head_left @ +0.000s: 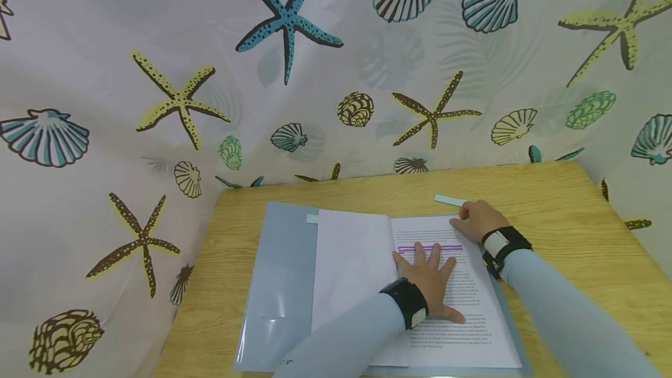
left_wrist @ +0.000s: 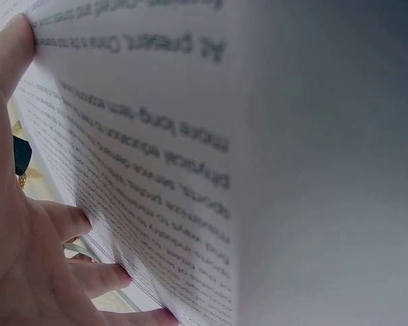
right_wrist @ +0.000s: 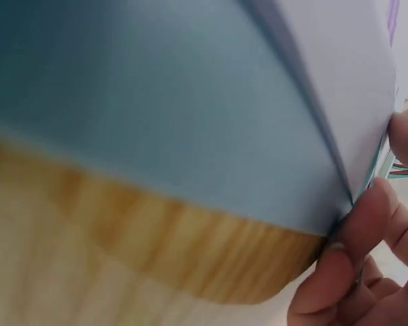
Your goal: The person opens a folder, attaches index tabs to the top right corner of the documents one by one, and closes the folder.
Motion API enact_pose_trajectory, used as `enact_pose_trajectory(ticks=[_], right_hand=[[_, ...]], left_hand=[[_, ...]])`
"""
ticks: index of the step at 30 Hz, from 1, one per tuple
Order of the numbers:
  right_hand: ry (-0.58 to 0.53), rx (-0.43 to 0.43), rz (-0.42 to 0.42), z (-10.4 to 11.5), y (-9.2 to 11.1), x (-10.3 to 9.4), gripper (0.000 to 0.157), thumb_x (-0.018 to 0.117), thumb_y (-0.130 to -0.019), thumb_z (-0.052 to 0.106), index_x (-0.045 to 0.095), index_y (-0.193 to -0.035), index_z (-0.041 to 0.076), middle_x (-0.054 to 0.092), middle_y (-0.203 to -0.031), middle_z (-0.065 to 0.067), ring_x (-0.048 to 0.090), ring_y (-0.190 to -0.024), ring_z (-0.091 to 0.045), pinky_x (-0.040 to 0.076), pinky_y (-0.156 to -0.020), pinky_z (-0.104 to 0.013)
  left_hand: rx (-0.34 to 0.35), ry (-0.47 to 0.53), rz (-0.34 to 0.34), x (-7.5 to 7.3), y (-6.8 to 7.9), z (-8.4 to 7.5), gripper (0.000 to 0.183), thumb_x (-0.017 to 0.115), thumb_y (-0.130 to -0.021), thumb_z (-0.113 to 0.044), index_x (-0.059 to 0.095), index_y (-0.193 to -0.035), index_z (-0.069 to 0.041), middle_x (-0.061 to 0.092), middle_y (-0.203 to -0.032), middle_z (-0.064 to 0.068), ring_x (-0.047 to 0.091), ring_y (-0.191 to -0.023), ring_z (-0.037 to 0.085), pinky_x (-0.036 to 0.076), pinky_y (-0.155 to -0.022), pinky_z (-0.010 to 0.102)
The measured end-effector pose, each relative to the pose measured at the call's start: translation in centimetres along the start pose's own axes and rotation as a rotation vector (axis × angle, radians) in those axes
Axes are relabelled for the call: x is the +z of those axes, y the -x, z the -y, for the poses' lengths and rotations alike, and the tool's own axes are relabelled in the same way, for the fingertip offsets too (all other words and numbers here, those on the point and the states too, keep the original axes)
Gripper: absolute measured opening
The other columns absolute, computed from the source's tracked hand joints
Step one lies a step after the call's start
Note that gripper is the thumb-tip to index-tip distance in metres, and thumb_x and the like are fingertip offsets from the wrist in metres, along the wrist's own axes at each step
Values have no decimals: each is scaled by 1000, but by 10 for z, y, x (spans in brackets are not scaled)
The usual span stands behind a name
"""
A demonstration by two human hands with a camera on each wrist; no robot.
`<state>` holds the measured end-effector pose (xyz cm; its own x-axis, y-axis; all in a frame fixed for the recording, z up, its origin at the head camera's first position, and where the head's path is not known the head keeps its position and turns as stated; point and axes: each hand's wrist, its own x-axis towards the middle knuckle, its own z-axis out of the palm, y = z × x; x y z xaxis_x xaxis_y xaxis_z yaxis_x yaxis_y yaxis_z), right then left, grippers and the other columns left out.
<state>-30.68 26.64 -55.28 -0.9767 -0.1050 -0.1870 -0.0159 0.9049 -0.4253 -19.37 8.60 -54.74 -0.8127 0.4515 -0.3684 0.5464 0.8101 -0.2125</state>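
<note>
A light-blue folder (head_left: 283, 284) lies spread on the table, holding white sheets. Its right-hand page (head_left: 467, 337) carries printed text with a purple highlighted line (head_left: 446, 247) near the top; the left one is blank. My left hand (head_left: 426, 284) rests on the printed page with fingers spread just below the highlight. At the upper right corner, my right hand (head_left: 480, 220) pinches the folder's edge with the pages, its thumb (right_wrist: 406, 139) on the paper side and curled fingers (right_wrist: 367, 217) on the cover side. A pale blue strip (head_left: 448, 199) extends left from beside that hand, its right end hidden.
The folder rests on a wood-grain table (head_left: 567, 238), which reaches beyond it on both sides. A small pale tab (head_left: 312, 219) shows at the top of the left cover. Behind hangs a white curtain (head_left: 325, 150) printed with starfish and shells.
</note>
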Motion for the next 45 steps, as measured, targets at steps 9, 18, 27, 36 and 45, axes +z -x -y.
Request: enact_pose_trajectory(ticks=[9, 18, 27, 36, 45], right_hand=[[32, -24, 74, -4, -5, 0, 51, 72, -79, 45, 57, -97, 0, 56, -81, -12, 51, -68, -25, 42, -54, -34], [28, -51, 193, -19, -19, 1, 78, 78, -63, 60, 56, -106, -1, 58, -91, -16, 52, -75, -27, 46, -60, -36], [38, -45, 171, -6, -10, -5, 56, 68, -79, 54, 57, -96, 3, 56, -81, -11, 52, -67, -23, 42, -53, -33], [126, 119, 121, -7, -1, -6, 109, 62, -65, 78, 42, -118, -14, 46, -101, -31, 51, -73, -35, 49, -60, -50], [31, 130, 155, -11, 4, -8, 87, 67, -78, 58, 42, -119, -14, 50, -108, -33, 52, -83, -36, 49, -70, -50]], left_hand=[[8, 7, 13, -6, 4, 2, 119, 36, -47, -100, 8, -148, -44, 11, -157, -1, 17, -136, 37, 30, -88, 74], [-1, 20, 27, -2, -2, 0, 118, 36, -46, -100, 5, -147, -46, 9, -157, -3, 15, -137, 37, 28, -89, 76], [3, 8, 33, -6, 4, 2, 118, 36, -48, -99, 4, -147, -45, 8, -157, -2, 14, -137, 36, 29, -89, 74], [1, -8, 39, -6, 3, 0, 119, 35, -48, -100, 2, -148, -44, 6, -157, -2, 13, -137, 37, 29, -89, 74], [13, -14, 36, -7, 9, 1, 119, 34, -48, -100, 3, -148, -43, 8, -157, -2, 14, -137, 37, 30, -88, 74]])
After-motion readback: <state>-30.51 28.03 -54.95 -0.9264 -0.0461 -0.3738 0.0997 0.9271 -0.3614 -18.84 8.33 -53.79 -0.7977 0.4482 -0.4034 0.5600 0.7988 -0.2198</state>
